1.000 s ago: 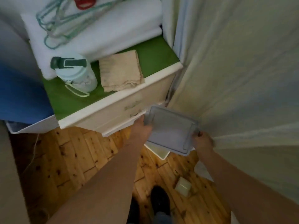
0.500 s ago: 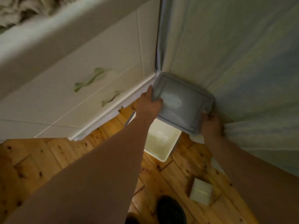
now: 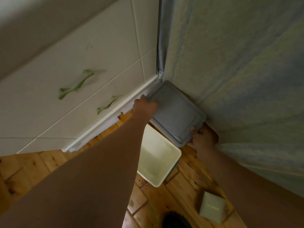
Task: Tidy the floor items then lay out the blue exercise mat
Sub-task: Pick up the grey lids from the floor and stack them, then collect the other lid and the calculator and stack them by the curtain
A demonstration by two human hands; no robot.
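**Seating the lid square in a tight corner**

The pale fabric drape (image 3: 246,79) on the right and the white chest of drawers (image 3: 74,79) on the left meet in a corner above the wooden floor (image 3: 32,170). A white tub (image 3: 158,162) stands open on the boards in that corner. The grey lid (image 3: 176,112) is held over the tub's far end, pushed up near both drape and chest. A small pale box (image 3: 212,209) lies on the floor well apart, near the person's shoe (image 3: 176,219). The blue mat is not in view.

The left hand (image 3: 144,106) grips the lid's far left edge with fingers curled over it. The right hand (image 3: 202,139) pinches the near right corner.

This looks like an early tidying step, probably fitting the lid on the tub. I cannot tell whether the two belong together.

- The lid sits too far into the corner, so draw it back toward the tub's near rim before lowering.
- Line up one long edge first, then let the rest drop.
- Mind the drape, which could catch under the rim.
- Let go only once all corners sit flat.
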